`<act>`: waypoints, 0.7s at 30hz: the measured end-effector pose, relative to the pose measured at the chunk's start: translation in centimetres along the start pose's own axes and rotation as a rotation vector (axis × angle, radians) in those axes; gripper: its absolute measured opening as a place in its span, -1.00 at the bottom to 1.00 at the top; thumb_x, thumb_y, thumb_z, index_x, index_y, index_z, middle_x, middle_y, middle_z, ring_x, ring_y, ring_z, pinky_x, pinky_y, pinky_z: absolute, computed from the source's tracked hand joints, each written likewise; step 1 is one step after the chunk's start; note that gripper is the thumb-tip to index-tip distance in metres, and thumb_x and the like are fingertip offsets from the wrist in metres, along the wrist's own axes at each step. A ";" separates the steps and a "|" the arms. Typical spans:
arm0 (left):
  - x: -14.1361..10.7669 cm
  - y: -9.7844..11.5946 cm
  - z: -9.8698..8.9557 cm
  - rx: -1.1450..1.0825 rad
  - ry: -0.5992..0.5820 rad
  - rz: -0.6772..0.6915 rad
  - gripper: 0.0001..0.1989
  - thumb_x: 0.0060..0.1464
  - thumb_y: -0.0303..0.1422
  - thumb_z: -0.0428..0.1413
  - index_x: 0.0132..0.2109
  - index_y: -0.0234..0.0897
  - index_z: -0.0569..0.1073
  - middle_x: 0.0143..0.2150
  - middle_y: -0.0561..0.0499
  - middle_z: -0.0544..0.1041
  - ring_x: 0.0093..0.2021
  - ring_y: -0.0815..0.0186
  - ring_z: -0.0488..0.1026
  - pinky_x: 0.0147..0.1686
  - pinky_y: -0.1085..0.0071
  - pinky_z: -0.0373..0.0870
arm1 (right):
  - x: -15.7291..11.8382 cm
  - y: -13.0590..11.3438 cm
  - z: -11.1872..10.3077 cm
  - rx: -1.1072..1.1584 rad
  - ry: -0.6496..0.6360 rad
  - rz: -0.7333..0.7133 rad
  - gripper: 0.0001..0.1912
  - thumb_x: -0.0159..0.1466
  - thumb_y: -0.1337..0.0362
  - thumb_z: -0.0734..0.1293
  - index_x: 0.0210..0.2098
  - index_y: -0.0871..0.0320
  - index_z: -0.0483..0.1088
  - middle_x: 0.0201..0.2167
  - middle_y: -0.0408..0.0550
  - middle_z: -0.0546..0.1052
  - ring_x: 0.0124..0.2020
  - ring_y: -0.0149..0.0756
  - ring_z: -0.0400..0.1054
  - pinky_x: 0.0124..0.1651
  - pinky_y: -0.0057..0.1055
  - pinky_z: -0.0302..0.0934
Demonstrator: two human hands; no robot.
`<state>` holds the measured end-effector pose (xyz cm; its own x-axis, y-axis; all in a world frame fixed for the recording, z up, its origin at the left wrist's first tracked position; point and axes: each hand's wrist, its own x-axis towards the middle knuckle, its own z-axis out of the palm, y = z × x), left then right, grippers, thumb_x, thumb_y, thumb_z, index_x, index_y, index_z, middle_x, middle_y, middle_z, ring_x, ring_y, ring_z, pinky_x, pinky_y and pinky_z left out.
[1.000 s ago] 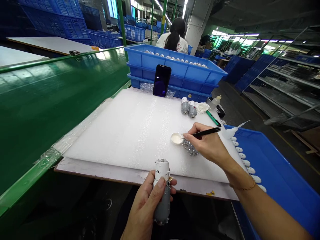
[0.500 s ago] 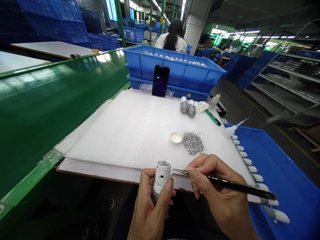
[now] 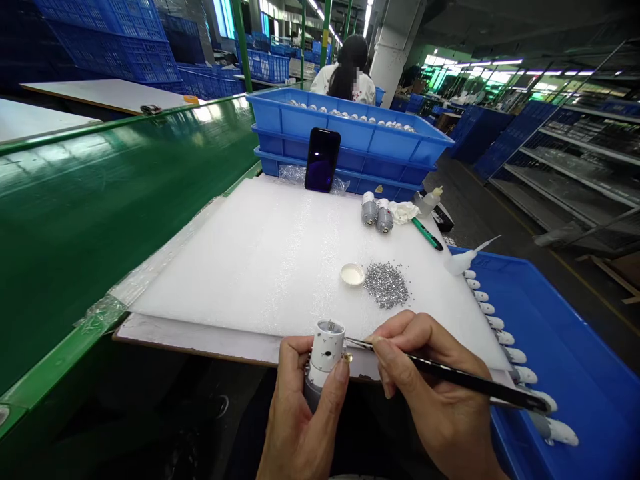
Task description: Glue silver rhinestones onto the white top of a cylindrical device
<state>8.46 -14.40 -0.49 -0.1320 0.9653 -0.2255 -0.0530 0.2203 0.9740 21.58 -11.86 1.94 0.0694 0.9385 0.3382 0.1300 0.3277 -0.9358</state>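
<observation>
My left hand [image 3: 310,407] is wrapped round a white and grey cylinder [image 3: 329,347], its open top tilted a little towards me. Small dark marks and a black spot show on the white part, and a gold-coloured bit sits by my thumb. In my right hand [image 3: 435,387] is a pair of black tweezers [image 3: 470,375], pinched between thumb and fingers. The tips reach the right side of the cylinder near its upper rim; whether they touch or hold anything is too small to tell. Beyond my hands lie a heap of tiny silver pieces [image 3: 387,285] and a shallow white dish [image 3: 353,275].
Two similar cylinders [image 3: 377,213], a green pen-like tool [image 3: 427,234] and a squeeze bottle [image 3: 431,200] lie at the back right. A phone [image 3: 323,160] leans on stacked blue trays [image 3: 400,157]. A blue bin [image 3: 575,360] with several white-and-grey parts stands right; a green conveyor [image 3: 125,180] runs left.
The cylinder has shifted slightly right and tipped so more of its open top shows. The tweezers' tips are now closer to its side. Both grips stay the same.
</observation>
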 end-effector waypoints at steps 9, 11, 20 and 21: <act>0.1 0.1 0.0 0.041 -0.027 -0.004 -0.79 0.21 -0.12 0.09 -0.17 -0.12 0.31 -0.33 0.12 0.49 -0.30 0.30 0.41 -0.25 0.32 0.28 | 0.1 0.1 0.1 -0.028 -0.001 -0.009 -0.80 0.29 0.39 0.33 -0.47 0.13 0.31 -0.48 -0.20 0.42 -0.57 -0.52 0.28 -0.54 -0.57 0.20; 0.1 0.1 0.0 0.044 -0.025 0.000 -0.79 0.21 -0.12 0.08 -0.16 -0.12 0.31 -0.33 0.12 0.48 -0.30 0.30 0.41 -0.24 0.31 0.28 | 0.0 0.1 0.0 -0.027 -0.003 -0.010 -0.80 0.29 0.39 0.33 -0.47 0.13 0.31 -0.48 -0.20 0.41 -0.58 -0.52 0.28 -0.53 -0.56 0.21; 0.0 -0.2 0.2 0.166 0.080 0.080 -0.78 0.21 -0.11 0.04 -0.13 -0.11 0.26 -0.31 0.09 0.47 -0.26 0.22 0.41 -0.21 0.24 0.27 | -0.2 0.0 0.1 -0.034 0.000 0.013 -0.79 0.29 0.37 0.34 -0.48 0.13 0.31 -0.50 -0.19 0.40 -0.62 -0.51 0.24 -0.58 -0.53 0.18; 0.0 -0.2 0.3 0.201 0.115 0.096 -0.77 0.20 -0.10 0.05 -0.13 -0.11 0.26 -0.31 0.08 0.48 -0.25 0.20 0.42 -0.22 0.24 0.27 | -0.2 -0.1 0.1 -0.030 0.001 0.014 -0.79 0.29 0.37 0.34 -0.48 0.13 0.31 -0.50 -0.19 0.40 -0.63 -0.51 0.24 -0.59 -0.53 0.17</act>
<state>8.75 -14.42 -0.72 -0.2395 0.9633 -0.1213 0.1615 0.1627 0.9734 21.45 -12.07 1.93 0.0721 0.9428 0.3256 0.1585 0.3115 -0.9369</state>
